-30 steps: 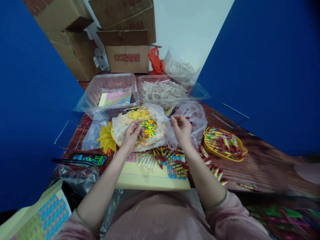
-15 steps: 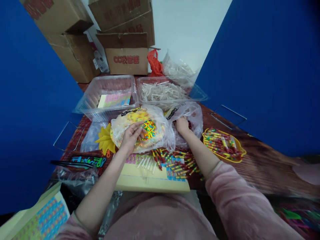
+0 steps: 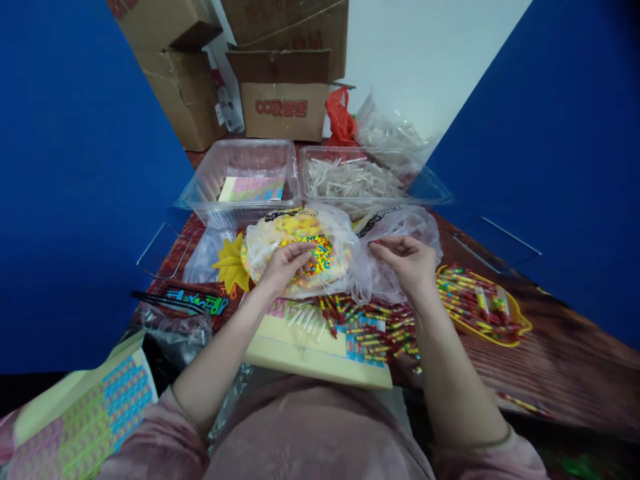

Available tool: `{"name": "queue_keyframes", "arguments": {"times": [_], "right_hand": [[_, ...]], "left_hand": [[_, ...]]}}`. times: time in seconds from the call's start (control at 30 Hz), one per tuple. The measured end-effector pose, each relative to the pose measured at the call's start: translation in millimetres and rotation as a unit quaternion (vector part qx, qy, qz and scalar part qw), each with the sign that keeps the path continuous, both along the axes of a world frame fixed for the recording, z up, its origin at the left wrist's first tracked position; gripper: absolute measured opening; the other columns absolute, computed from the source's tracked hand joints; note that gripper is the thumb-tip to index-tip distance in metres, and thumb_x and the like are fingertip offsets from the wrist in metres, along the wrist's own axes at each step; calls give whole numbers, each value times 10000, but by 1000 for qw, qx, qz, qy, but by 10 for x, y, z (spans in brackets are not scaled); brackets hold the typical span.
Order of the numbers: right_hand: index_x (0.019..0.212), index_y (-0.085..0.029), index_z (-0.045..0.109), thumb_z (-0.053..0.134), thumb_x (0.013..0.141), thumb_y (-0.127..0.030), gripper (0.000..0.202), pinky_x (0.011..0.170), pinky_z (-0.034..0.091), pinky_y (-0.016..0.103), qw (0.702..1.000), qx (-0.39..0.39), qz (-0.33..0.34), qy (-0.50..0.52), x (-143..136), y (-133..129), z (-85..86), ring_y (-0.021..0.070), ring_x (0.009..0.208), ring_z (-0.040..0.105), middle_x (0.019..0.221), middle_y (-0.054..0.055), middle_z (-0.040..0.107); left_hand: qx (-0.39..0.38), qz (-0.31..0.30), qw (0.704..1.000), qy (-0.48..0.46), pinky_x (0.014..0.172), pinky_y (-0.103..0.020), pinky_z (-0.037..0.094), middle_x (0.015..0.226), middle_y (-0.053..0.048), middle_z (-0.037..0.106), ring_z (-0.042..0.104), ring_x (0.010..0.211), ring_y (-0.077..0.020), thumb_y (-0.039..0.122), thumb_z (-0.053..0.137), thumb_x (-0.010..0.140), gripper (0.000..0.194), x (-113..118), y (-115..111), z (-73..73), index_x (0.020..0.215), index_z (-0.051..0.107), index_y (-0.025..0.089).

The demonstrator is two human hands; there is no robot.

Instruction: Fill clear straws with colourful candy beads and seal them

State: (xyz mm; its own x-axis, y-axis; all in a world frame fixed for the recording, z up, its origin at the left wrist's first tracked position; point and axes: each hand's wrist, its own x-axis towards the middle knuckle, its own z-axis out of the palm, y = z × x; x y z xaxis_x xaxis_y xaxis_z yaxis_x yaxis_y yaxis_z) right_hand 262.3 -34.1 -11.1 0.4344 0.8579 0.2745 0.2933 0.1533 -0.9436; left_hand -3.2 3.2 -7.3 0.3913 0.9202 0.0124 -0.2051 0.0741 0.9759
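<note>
- Over the bag of candy beads (image 3: 337, 223), our left hand (image 3: 284, 270) curls; whether it grips anything, we cannot tell.
- Up from the second bag (image 3: 385, 277) now, our right hand (image 3: 413, 263) seems to pinch a small red piece (image 3: 372, 245): that reach looks finished.
- Filled tubes (image 3: 373, 333) crowd the paper's (image 3: 305, 353) right edge; right of the yellow basket (image 3: 524, 327), tabletop (image 3: 565, 347) gives us room.

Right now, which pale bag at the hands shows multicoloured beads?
The left bag, by the left hand: beads show inside. The right bag, by the right hand, shows none.

Multicoloured pellets (image 3: 325, 252); yellow basket (image 3: 525, 326); red bag (image 3: 341, 121).
</note>
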Motion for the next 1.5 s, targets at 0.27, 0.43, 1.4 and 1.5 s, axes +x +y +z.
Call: {"name": "queue_keyframes", "arguments": {"times": [0.27,0.43,1.4,1.5], "right_hand": [[755,-201,684,915,571,-482,408,593,520,280,975,31,215,46,-860,80,210,143,608,627,705,14,703],[752,-197,684,887,586,-570,456,616,513,296,958,7,286,-7,-789,168,198,162,637,626,710,22,700],[834,-195,713,676,903,-310,139,649,479,275,900,127,286,-303,-676,90,242,169,718,627,792,50,664],[902,-207,750,686,887,-280,98,669,492,283,903,113,308,-276,-639,89,266,172,734,646,816,44,685]], "left_hand": [[7,-12,1000,8,483,-201,363,722,-40,704,533,536,-85,401,840,672,407,5,-10,-9,971,756,139],[-12,-25,1000,0,476,-201,350,620,-6,662,515,497,-75,435,860,619,415,14,-27,27,886,745,139],[22,-50,998,31,451,-205,301,597,32,582,451,453,-64,412,757,763,319,38,2,-16,851,582,159],[20,-47,998,26,444,-202,292,592,31,589,448,444,-62,449,761,753,361,37,-3,-14,848,561,163]]}}
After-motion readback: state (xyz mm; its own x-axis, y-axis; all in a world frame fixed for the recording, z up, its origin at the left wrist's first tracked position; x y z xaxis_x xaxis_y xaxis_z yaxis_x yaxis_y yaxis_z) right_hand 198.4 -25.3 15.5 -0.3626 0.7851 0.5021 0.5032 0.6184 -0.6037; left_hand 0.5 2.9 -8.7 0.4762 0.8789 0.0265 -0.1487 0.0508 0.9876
